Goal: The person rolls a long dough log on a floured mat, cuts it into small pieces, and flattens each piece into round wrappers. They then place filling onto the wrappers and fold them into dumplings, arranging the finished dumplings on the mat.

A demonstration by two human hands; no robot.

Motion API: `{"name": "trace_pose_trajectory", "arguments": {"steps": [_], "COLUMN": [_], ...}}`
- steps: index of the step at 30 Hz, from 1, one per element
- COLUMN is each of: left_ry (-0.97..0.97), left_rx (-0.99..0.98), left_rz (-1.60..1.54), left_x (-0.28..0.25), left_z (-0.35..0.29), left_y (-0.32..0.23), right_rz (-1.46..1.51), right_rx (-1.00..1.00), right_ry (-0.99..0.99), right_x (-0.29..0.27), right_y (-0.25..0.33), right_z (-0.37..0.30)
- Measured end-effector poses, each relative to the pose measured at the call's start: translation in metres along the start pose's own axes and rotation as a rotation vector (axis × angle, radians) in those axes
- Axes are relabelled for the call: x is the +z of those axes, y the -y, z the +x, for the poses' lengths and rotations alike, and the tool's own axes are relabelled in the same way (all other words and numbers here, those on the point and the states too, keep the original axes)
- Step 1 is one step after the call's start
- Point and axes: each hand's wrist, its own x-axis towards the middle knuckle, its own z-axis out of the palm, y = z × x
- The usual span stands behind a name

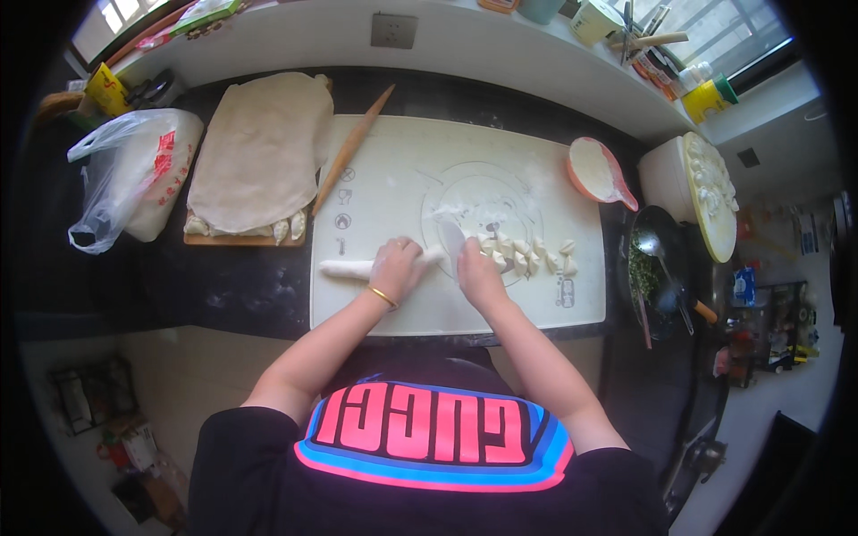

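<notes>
My left hand [399, 268] is closed over a long white roll of dough [349, 269] that lies across the pale kneading mat [384, 196]. The roll's left end sticks out past my fingers, its right end toward the blade. My right hand [480, 273] grips a knife [453, 239] whose blade stands at the roll's right end; the handle is hidden in my fist. To the right of that hand lie several small cut dough pieces [534, 256] in a loose row. Flour [474, 213] dusts the mat beyond the knife.
A rolling pin [355, 147] lies along the mat's left side, beside a cloth-covered board [264, 152] with dumplings at its edge. Further left sits a plastic bag [147, 179]. On the right are a red-handled flour scoop [594, 170], a pan of green filling [645, 268] and a white tub [666, 174].
</notes>
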Motion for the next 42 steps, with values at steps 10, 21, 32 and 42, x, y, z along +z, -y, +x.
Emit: {"name": "trace_pose_trajectory", "arguments": {"steps": [10,21,32,42], "left_ry": [0.112,0.277,0.249,-0.012], "left_rx": [-0.11,-0.182,-0.206,-0.126], "left_rz": [-0.055,-0.1,-0.137,-0.074], "left_x": [-0.003,-0.051,-0.059,-0.04], "left_z": [0.012,0.008,0.0,-0.01], "left_y": [0.007,0.002,-0.006,-0.025], "right_rz": [-0.137,-0.205,-0.071,0.02], "right_rx": [-0.171,-0.054,0.021,-0.125], "right_ry": [0.128,0.24,0.12,0.122], "right_x": [0.005,0.015,0.014,0.004], "right_y": [0.011,0.016,0.002,0.02], "right_z": [0.006,0.015,0.034,-0.008]}}
